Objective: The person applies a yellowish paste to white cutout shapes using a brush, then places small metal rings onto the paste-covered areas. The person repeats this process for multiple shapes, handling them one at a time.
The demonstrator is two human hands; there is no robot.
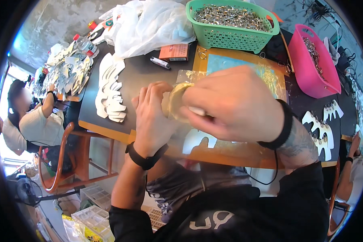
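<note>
Above the table's near edge, my left hand (152, 117) grips a small round tub (175, 105) with a yellowish, crusted-looking side, tilted and slightly blurred. My right hand (234, 105) is closed at the tub's mouth, pinching a white stick-like thing (197, 110) between thumb and fingers. Its far end and the tub's inside are hidden. Just below my hands lies a white scalloped piece (197, 141), partly covered by the right hand and its shadow. Behind my right hand is a blue work surface (230, 62) with yellowish smears.
White cut pieces (109, 88) overlap in a row at left. Other pieces (320, 131) with metal rings lie right. A green basket (234, 38) and a pink basket (310, 64) hold metal parts. A plastic bag (149, 28), orange box (174, 52) and marker (160, 62) sit behind. People work both sides.
</note>
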